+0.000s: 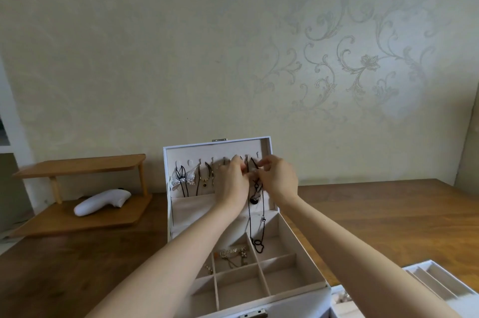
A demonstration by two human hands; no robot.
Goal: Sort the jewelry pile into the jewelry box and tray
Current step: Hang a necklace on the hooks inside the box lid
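A white jewelry box (303, 240) stands open on the wooden table, its lid (217, 146) upright with a row of hooks. Several necklaces hang there, among them a silver butterfly piece (182, 180). Both hands are up at the hooks on the lid's right side. My left hand (232, 183) and my right hand (278, 177) pinch a long black chain necklace (255, 214), whose loop dangles down into the box's compartments. Gold pieces (232, 253) lie in a middle compartment. A white slotted tray (438, 284) sits at the lower right.
A small wooden two-tier shelf (77, 170) stands at the left against the wall, with a white handheld device (102, 202) on its lower board. Bare wooden table (388, 214) lies right of the box. The wallpapered wall is close behind.
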